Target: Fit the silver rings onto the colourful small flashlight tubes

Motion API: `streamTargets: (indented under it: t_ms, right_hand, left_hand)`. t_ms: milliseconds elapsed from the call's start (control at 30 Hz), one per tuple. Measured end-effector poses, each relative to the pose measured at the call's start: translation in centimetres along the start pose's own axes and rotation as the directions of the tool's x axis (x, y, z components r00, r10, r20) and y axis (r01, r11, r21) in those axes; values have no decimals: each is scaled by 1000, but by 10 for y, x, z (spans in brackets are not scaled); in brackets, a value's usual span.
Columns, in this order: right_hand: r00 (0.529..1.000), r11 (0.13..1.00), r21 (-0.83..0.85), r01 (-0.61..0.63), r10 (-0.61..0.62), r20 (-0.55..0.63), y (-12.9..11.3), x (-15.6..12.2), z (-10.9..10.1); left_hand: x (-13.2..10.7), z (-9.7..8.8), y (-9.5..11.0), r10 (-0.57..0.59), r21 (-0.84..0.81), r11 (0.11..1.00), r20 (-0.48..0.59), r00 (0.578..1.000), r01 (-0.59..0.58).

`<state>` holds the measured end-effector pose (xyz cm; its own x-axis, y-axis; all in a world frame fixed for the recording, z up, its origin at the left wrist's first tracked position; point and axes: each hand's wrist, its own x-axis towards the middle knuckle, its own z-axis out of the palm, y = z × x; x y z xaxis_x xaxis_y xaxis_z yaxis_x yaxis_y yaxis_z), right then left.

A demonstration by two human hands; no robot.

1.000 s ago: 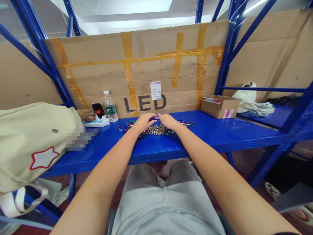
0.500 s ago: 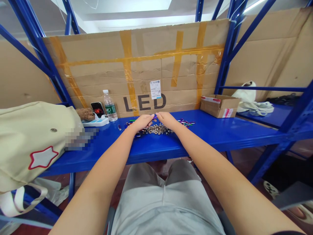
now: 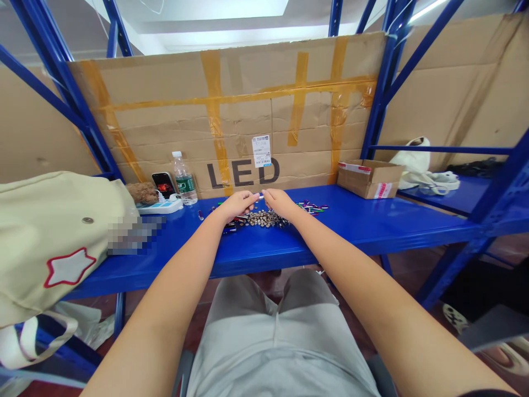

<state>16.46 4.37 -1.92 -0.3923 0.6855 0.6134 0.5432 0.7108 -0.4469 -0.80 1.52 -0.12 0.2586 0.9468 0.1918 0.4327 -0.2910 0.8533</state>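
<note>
My left hand (image 3: 239,204) and my right hand (image 3: 280,202) meet over the blue tabletop, fingers pinched together. Between their fingertips is a small shiny tube-like piece (image 3: 260,197), whitish and purple; its exact kind is too small to make out. Just below the hands lies a heap of small silvery metal pieces (image 3: 266,219). Slim shiny coloured tubes (image 3: 312,208), purple, green and red, are strewn right of my right hand. More dark and red tubes (image 3: 236,221) lie under my left wrist, partly hidden by it.
A water bottle (image 3: 184,179), phone (image 3: 164,184) and white power strip (image 3: 161,206) stand at the back left. A cream bag (image 3: 66,220) covers the left end. An open cardboard box (image 3: 369,179) sits back right. Tall taped cardboard (image 3: 165,132) closes off the rear.
The hands stay together in nearly the same place. The piece between the fingertips looked purple before and now shows a whitish part. The view has shifted slightly.
</note>
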Motion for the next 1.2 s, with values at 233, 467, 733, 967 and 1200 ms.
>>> streamTargets:
  t_ms: [233,467,733,967,1200]
  right_hand:
    - [1000,1000,10,7,-7,-25,-2,1,0]
    - [1000,999,-50,-13,12,-29,-1,1,-1]
    - [998,995,-90,-48,52,44,-4,0,-2]
    - [999,1000,-7,-7,8,45,-4,0,0]
    - [999,1000,-5,-21,21,50,-2,0,0]
  left_hand:
    - [-4,-2,4,-112,-124,983,168,979,134]
    - [-3,2,3,-51,-14,999,57,997,52]
    - [-1,-4,-3,93,289,951,65,994,-108]
    - [-4,-8,-1,20,141,989,144,989,-40]
    - [-1,-8,-5,27,147,988,111,993,-44]
